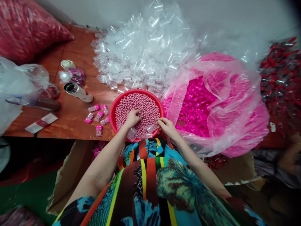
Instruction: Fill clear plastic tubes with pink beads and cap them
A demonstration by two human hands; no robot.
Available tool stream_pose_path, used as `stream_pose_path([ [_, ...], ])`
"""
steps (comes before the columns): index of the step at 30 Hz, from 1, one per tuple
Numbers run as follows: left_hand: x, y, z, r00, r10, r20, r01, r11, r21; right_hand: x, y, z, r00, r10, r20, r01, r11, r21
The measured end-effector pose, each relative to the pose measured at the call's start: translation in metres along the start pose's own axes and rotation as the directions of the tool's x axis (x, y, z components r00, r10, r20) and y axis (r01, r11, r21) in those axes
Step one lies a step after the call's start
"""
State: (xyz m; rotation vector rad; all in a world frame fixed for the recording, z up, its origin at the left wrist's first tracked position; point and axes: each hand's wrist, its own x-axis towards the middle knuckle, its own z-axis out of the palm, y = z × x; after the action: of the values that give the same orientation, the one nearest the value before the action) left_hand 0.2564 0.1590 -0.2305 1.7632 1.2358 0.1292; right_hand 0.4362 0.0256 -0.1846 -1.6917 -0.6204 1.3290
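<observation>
A red bowl [113, 116] full of small round pink beads [148, 105] stands at the table's front edge. My left hand [133, 118] is inside it, fingers curled together down among the beads. At the bowl's right rim, my right hand [166, 126] has thumb and fingertips pinched together; what lies between them is too small to make out. Several clear plastic cases rest in the front of the bowl, one clear case [132, 134] below my left hand and another clear case [150, 128] beside my right fingertips.
Small bead-filled packs with pink caps [99, 130] lie left of the bowl. Behind it rises a heap of clear cases [145, 50]. A plastic bag [230, 94] of bright pink caps [197, 106] sits right. A tumbler [81, 93] and bottle [47, 103] stand left; red pieces [279, 75] pile far right.
</observation>
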Motion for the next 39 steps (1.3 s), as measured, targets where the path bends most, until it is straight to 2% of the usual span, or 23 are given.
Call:
stream_pose_path([
  [2, -0.005, -0.004, -0.009, 1.0, 0.014, -0.002, -0.014, 0.995, -0.1, -0.002, -0.002, -0.009, 1.0, -0.03, -0.01, 0.03, 1.0, 0.001],
  [4, -0.015, -0.005, -0.018, 0.999, 0.042, -0.012, -0.044, 0.956, -0.292, -0.004, -0.001, -0.026, 0.994, -0.096, -0.052, 0.096, 0.995, 0.002],
  [6, -0.029, -0.003, -0.024, 0.999, 0.048, -0.001, -0.041, 0.835, -0.549, -0.003, 0.004, -0.05, 0.964, -0.175, -0.201, 0.17, 0.985, -0.039],
  [7, -0.036, -0.001, -0.026, 0.999, 0.036, 0.016, -0.016, 0.747, -0.665, -0.002, 0.008, -0.064, 0.928, -0.201, -0.313, 0.18, 0.979, -0.096],
  [9, -0.047, 0.005, -0.027, 0.996, 0.002, 0.086, 0.069, 0.578, -0.813, 0.003, 0.02, -0.093, 0.84, -0.211, -0.501, 0.069, 0.956, -0.286],
  [10, -0.051, 0.009, -0.027, 0.992, -0.01, 0.125, 0.113, 0.503, -0.857, 0.005, 0.027, -0.107, 0.819, -0.203, -0.537, 0.002, 0.936, -0.351],
  [12, -0.056, 0.015, -0.027, 0.982, -0.005, 0.189, 0.177, 0.373, -0.911, 0.009, 0.042, -0.128, 0.83, -0.165, -0.532, -0.114, 0.885, -0.452],
  [14, -0.058, 0.02, -0.026, 0.973, 0.019, 0.228, 0.212, 0.303, -0.929, 0.011, 0.056, -0.14, 0.875, -0.103, -0.473, -0.191, 0.824, -0.533],
  [17, -0.058, 0.027, -0.025, 0.962, 0.047, 0.269, 0.242, 0.312, -0.919, 0.012, 0.071, -0.143, 0.924, -0.009, -0.383, -0.262, 0.714, -0.649],
  [20, -0.055, 0.033, -0.022, 0.965, 0.035, 0.26, 0.233, 0.341, -0.911, 0.018, 0.076, -0.142, 0.945, 0.039, -0.324, -0.275, 0.63, -0.726],
  [23, -0.049, 0.041, -0.017, 0.971, 0.001, 0.241, 0.227, 0.333, -0.915, 0.026, 0.074, -0.147, 0.952, 0.074, -0.296, -0.282, 0.583, -0.762],
  [27, -0.044, 0.052, -0.009, 0.959, -0.05, 0.281, 0.28, 0.339, -0.898, 0.028, 0.068, -0.154, 0.943, 0.12, -0.31, -0.323, 0.552, -0.769],
  [32, -0.042, 0.051, -0.003, 0.951, -0.113, 0.286, 0.308, 0.369, -0.877, 0.024, 0.07, -0.152, 0.931, 0.059, -0.36, -0.324, 0.59, -0.739],
  [36, -0.043, 0.045, 0.002, 0.936, -0.119, 0.331, 0.351, 0.355, -0.866, 0.022, 0.073, -0.146, 0.91, -0.021, -0.413, -0.283, 0.696, -0.66],
  [39, -0.046, 0.045, 0.004, 0.94, -0.093, 0.327, 0.338, 0.349, -0.874, 0.02, 0.069, -0.144, 0.887, -0.056, -0.458, -0.243, 0.788, -0.566],
])
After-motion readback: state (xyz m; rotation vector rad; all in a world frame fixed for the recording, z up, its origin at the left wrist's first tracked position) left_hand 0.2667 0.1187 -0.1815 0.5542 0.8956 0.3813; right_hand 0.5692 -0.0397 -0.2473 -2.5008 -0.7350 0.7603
